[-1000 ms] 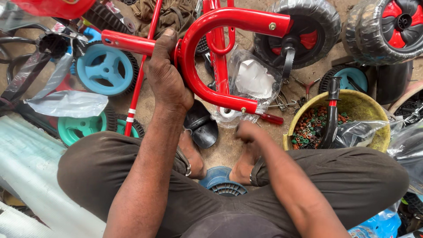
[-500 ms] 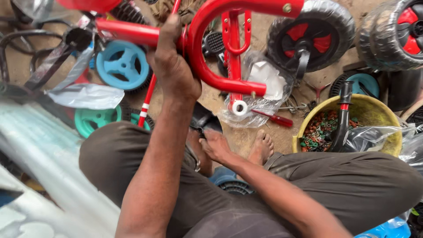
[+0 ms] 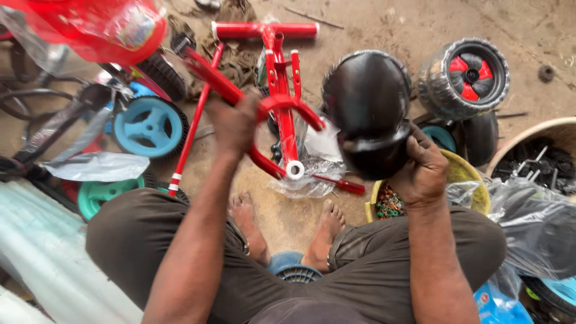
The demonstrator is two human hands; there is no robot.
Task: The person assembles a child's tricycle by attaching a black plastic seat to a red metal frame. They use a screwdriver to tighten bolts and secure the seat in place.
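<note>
The left hand [image 3: 235,123] is closed around the curved tube of a red metal tricycle frame [image 3: 277,114], holding it up above the dirt floor [image 3: 384,27] just ahead of the person's bare feet [image 3: 327,228]. The frame's straight crossbar lies toward the far edge of the floor, and a white bushing [image 3: 294,169] sits at the near end of its curved fork. The right hand [image 3: 423,171] grips a black wheel [image 3: 367,111] by its lower rim, fingers wrapped round it, holding it tilted just to the right of the frame and above a yellow bucket [image 3: 465,174] of small coloured parts.

Under the fork a crumpled clear plastic bag [image 3: 312,174] lies on the floor, with a red-handled screwdriver [image 3: 339,183] resting across it. A thin red rod with a white tip [image 3: 189,141] slants down from the frame toward the left knee.

To the left lie a blue wheel [image 3: 150,126] and a green wheel [image 3: 99,195], with a flat sheet of clear wrapping [image 3: 96,167] between them. At the far left corner a red part wrapped in clear plastic bears a round multicoloured sticker [image 3: 135,27]. Corrugated clear sheeting [image 3: 42,252] runs along the near left edge.

To the right stands a black wheel with a red hub [image 3: 465,78], wrapped in clear film. A tan tub [image 3: 534,156] of dark metal pieces sits at the right edge, and a grey plastic bag [image 3: 534,228] is draped beside the right knee.
</note>
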